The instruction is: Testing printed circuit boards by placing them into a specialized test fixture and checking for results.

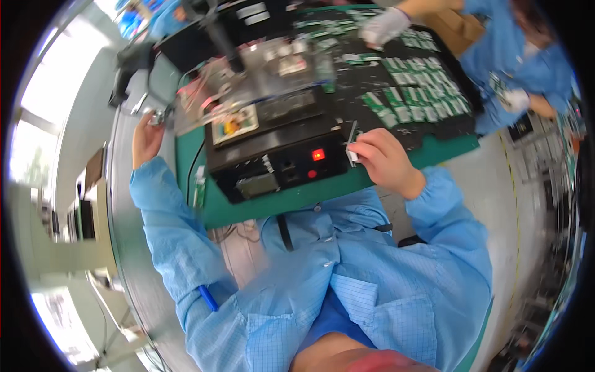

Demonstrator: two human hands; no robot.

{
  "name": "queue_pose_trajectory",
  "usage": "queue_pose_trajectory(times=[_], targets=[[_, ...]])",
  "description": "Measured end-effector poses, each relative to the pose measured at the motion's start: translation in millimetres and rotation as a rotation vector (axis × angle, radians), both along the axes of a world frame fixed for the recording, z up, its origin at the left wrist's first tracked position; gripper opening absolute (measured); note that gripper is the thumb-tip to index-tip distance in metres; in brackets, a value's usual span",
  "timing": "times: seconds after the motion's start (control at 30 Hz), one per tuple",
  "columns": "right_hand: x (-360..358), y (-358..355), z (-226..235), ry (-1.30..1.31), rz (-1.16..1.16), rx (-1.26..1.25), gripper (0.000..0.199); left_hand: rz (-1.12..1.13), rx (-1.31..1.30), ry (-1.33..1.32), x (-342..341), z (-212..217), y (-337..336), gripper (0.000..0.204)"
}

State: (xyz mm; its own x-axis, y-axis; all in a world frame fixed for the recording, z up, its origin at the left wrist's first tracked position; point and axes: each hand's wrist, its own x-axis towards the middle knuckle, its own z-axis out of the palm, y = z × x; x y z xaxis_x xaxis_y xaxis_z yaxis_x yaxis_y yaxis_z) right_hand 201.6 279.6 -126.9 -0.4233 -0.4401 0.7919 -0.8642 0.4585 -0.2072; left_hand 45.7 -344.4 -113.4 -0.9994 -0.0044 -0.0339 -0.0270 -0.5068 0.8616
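My left hand [147, 137] is closed at the left side of a test fixture, its fingertips on a small shiny metal part [158, 116]. Blur hides whether that part is loose or belongs to the fixture. To the right of the black instrument box [279, 158], my right hand [387, 161] pinches a thin, narrow circuit board [352, 146], seen nearly edge-on. The box has a lit red switch [318, 155] and a grey display on its front. On top of it lies a clear-covered fixture holding a pale board with yellow and orange parts [235, 123].
Rows of green-and-white circuit boards [427, 93] lie on a black mat at the right. One more board [199, 187] rests left of the box on the green mat [273, 209]. Across the table, a co-worker's gloved hand [384, 28] reaches over the boards; the other glove [514, 100] holds one.
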Motion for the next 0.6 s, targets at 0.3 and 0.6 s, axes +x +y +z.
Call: queue_pose_trajectory(times=[0.3,0.6], targets=[[-27,-105,18,-0.110,-0.145,-0.028,0.023,0.348,-0.909,-0.460,156,-3,-86,0.031],[-77,-142,10,-0.191,-0.179,0.043,0.017,0.266,-1.385,-0.739,227,-33,-160,0.081]])
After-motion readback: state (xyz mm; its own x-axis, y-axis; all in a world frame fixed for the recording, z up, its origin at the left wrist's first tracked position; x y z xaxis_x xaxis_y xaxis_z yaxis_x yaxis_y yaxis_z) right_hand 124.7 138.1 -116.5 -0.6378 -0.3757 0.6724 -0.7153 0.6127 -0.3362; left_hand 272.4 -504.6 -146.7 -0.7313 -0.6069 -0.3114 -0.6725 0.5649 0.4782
